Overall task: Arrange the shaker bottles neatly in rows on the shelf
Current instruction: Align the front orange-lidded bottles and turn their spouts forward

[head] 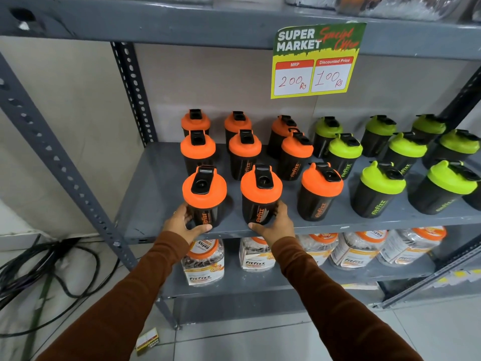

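A: Where are the hands?

B: Both at the near edge of the grey shelf (161, 178). The left hand (182, 225) is wrapped round the base of the near-left orange bottle (204, 195), thumb in front and fingers round the left side. The right hand (276, 225) holds the next orange bottle (261, 194) the same way, thumb in front, fingers round the right side.

A: Are those two bottles lifted?

B: They stand upright at the shelf's front edge; I cannot tell whether they touch it. They are near each other, not touching.

A: And the rest?

B: A third orange bottle (321, 191) stands to their right in the near row. Behind are two more rows of three orange-lidded bottles each, the far-right pair crowded together. On the right half stand the green bottles (377, 190), also in three rows, running off the picture's right edge.

A: Anything else nearby?

B: A price sign (316, 61) hangs from the shelf above, reading 200 and 100. Clear jars (204, 259) with orange lids sit on the shelf below. Black cables (49, 264) lie on the floor to the left, and a small box (147, 340) lies on the tiles near the rack's foot.
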Demonstrator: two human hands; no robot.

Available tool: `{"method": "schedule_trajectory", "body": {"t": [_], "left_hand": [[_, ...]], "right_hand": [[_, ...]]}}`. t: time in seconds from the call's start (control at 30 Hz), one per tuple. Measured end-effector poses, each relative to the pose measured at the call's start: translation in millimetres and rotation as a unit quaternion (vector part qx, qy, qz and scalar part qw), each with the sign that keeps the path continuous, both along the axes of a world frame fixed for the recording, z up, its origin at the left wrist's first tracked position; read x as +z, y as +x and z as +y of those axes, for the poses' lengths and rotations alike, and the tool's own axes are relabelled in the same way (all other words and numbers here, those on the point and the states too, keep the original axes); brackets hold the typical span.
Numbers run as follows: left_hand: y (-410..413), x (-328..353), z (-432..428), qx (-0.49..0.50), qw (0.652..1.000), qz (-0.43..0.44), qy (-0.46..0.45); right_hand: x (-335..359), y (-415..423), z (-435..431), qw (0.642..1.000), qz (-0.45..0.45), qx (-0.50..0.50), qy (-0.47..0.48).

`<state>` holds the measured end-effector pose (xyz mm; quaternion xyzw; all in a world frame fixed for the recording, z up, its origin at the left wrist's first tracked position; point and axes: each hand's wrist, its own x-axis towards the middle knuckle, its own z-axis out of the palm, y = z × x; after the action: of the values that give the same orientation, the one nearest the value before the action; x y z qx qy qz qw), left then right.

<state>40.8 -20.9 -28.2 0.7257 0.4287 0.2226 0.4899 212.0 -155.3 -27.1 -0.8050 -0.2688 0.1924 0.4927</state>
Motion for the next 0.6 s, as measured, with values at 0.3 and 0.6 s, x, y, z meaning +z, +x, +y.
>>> {"method": "schedule_trajectory", "body": {"t": [0.3, 0.6], "left_hand": [[0.3, 1.1, -1.4, 0.005, 1.0, 0.01, 0.003], [-0.2, 5.9, -5.8, 0.005, 1.0, -0.011, -0.013]], "right_hand": [[0.9, 0.3, 1.0, 1.0, 0.01, 0.002, -0.004], [-0.7, 0.6, 0.2, 1.0, 0.001, 0.007, -0.006]]}}
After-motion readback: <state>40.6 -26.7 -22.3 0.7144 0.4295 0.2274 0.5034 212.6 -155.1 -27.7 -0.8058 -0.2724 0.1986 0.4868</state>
